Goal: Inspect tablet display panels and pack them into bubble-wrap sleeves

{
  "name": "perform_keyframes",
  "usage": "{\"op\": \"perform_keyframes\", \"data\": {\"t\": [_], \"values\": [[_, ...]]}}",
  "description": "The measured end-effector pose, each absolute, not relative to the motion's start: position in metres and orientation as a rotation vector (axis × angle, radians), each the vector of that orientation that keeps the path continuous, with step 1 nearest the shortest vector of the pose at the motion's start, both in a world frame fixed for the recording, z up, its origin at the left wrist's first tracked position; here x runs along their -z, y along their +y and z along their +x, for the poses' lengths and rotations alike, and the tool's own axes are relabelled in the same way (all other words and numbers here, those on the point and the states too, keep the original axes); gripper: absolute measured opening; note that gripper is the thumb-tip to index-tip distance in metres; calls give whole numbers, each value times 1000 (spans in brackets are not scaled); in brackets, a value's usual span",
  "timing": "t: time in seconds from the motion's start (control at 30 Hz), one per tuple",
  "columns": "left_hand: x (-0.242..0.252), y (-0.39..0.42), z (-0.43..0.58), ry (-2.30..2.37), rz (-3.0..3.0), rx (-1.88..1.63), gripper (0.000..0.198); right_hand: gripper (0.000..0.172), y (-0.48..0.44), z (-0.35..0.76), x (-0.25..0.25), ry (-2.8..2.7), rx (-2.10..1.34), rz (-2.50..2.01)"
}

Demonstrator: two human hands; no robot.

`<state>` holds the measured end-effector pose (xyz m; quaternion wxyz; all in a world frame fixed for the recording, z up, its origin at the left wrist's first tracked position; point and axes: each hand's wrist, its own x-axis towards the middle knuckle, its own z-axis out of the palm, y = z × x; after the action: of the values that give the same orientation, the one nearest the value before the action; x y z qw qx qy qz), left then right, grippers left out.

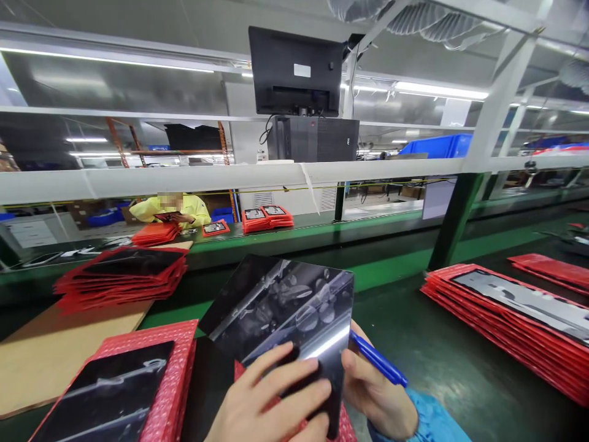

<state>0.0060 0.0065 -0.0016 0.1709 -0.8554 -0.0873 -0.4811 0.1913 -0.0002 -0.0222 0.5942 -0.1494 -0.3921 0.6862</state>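
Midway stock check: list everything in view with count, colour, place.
Panel: one, black, centre
Pen: one, blue, right of panel
Wrap: count unclear, red, beneath panel
Near left stack: one, red, under black sheet
Board: one, tan, left
Far left stack: one, red, on board
Right stacks: two, red, grey sheet atop nearer
Far packs: three groups, red, far side
Monitor: one, black, upper centre
Computer case: one, black, under monitor
Bins: several, blue, background
Rails: several, white, across view
Lights: several, white, ceiling
Co-worker: one, yellow top, far left
Worktop: one, dark green, foreground
Left hand: one, bare, on panel
Right hand: one, blue sleeve, panel's edge
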Motion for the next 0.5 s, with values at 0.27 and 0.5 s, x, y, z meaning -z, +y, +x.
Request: {"op": "perform_keyframes", "data": {"t": [0.27,0.5], "values": [[8,-11,3,-1122,-2042,2165,10,60,-10,199,20,-991,-1568,-450],[-4,6,-11,-1895,-2007,2445,27,61,-14,202,16,-916,-1496,-462]]}}
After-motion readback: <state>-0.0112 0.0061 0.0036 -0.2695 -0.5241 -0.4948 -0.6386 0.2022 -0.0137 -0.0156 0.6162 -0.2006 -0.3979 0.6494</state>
